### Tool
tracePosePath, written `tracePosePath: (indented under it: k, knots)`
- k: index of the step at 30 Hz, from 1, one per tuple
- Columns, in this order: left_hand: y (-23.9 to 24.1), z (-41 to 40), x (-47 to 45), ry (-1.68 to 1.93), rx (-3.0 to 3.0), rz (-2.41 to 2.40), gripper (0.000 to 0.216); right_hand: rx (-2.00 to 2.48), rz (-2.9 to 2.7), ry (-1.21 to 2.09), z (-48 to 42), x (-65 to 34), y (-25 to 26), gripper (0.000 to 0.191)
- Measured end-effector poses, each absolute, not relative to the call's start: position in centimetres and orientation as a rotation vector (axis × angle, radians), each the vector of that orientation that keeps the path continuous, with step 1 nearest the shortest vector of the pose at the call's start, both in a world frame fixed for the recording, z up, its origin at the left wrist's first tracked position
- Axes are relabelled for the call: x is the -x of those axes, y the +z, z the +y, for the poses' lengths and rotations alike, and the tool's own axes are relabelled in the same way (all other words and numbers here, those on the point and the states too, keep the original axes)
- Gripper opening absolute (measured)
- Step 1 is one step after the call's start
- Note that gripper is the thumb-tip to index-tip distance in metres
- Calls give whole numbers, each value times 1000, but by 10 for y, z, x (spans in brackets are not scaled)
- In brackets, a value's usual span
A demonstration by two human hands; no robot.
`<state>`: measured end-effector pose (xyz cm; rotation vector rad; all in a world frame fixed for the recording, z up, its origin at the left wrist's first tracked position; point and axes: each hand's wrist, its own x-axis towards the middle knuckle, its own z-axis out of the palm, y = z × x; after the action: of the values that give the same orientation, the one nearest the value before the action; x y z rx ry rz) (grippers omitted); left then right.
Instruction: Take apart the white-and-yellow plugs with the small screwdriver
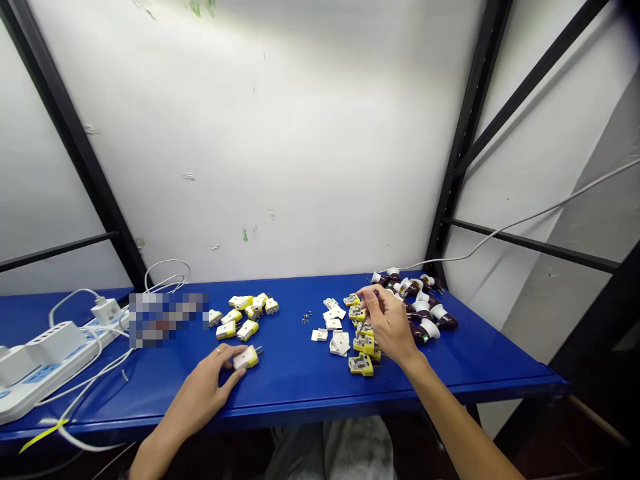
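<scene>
My left hand (213, 383) rests on the blue table (295, 373) with its fingers curled round a yellow and white plug (247, 358). Reaching further back, my right hand (389, 321) hovers over a pile of open yellow plug halves (363, 347); its fingertips are pinched together at one yellow piece (356, 311), and what they grip is too small to name. White plug covers (335, 327) lie just left of that pile. Tiny screws (305, 318) sit in the middle of the table.
Assembled yellow and white plugs (247, 310) lie in a group at centre left. Dark brown lamp holders with white ends (423, 307) are heaped at the back right. A white power strip (45, 360) with cables lies at the left. Black shelf posts (457, 153) flank the table.
</scene>
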<state>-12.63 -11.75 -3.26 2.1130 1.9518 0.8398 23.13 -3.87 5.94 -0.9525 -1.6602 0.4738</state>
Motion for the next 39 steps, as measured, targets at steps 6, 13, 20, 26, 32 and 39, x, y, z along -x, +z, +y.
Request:
tracePosePath:
  k: [6, 13, 20, 26, 32, 39]
  knots:
    - [-24, -109, 59, 933, -2095, 1550, 30, 786, -1781, 801, -58, -190, 46, 36]
    - [-29, -97, 18, 1013, -2003, 1409, 30, 782, -1921, 672, -59, -175, 27, 32]
    - [-29, -97, 19, 1035, -2025, 1390, 30, 768, -2006, 623, -56, -169, 26, 28]
    - [-20, -98, 10, 1184, -2041, 1339, 23, 722, -2148, 627, -50, -154, 36, 26]
    - [-15, -92, -8, 1307, -1846, 1245, 26, 678, -2169, 931, -43, -164, 44, 29]
    - [-26, -90, -8, 1356, -1843, 1299, 21, 776, -2029, 700, -45, -162, 42, 17]
